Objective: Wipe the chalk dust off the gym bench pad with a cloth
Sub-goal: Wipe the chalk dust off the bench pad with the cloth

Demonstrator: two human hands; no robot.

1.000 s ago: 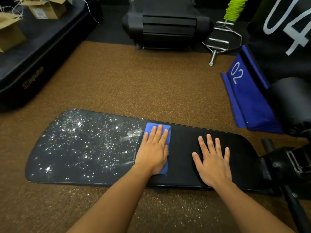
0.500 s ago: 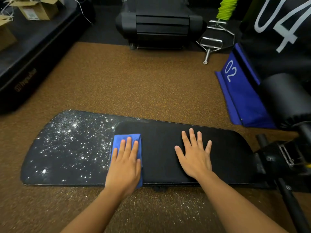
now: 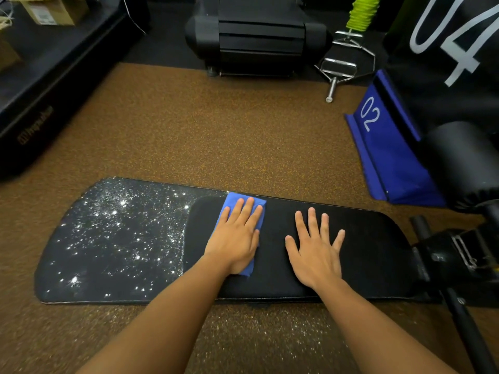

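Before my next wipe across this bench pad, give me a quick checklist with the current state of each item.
1. Blue cloth lies flat under the left hand: ok.
2. Right hand braces the bench pad, palm flat on the cleaned part: ok.
3. Pad's right half free of chalk: ok.
4. Pad's left half free of chalk dust: not ok, still speckled white.
5. Far edge strip left of the cloth is clean: not ok.
6. Cloth's underside still clean enough: cannot tell.
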